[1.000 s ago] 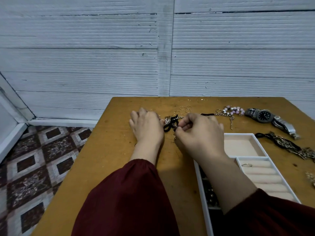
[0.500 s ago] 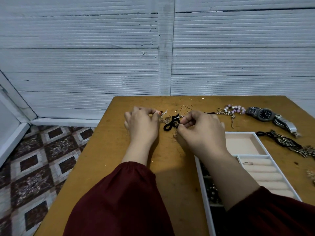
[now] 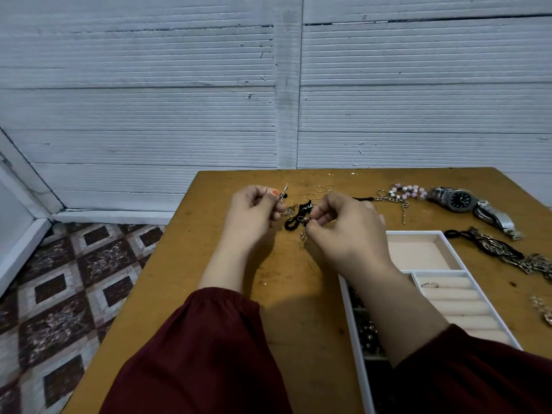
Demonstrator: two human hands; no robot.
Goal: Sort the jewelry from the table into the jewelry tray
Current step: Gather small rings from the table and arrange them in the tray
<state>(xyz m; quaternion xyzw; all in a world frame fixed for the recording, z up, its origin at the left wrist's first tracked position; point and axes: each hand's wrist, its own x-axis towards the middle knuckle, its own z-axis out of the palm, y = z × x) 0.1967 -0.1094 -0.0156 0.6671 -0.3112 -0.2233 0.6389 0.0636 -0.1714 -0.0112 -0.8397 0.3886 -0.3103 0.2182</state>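
Observation:
A tangle of black cord and small gold charms (image 3: pixel 294 218) hangs between my two hands over the wooden table (image 3: pixel 227 264). My left hand (image 3: pixel 252 216) pinches a silver earring with a dark bead (image 3: pixel 283 196) at the tangle's left end. My right hand (image 3: pixel 343 231) pinches the tangle's right side, and a small charm dangles below its fingertips. The white jewelry tray (image 3: pixel 424 233) lies at the right under my right forearm. Its beige ring rolls hold one thin ring (image 3: pixel 429 284).
Several thin gold rings (image 3: pixel 324 189) lie behind the hands. Further right lie a pink bead bracelet (image 3: pixel 407 191) with a chain, a steel wristwatch (image 3: pixel 461 200), and a black-and-gold necklace (image 3: pixel 501 251). More gold pieces (image 3: pixel 543 309) sit at the right edge. Tiled floor is left of the table.
My left hand rose from resting flat on the table and now pinches the earring. Both hands have lifted the tangle slightly and pulled it apart.

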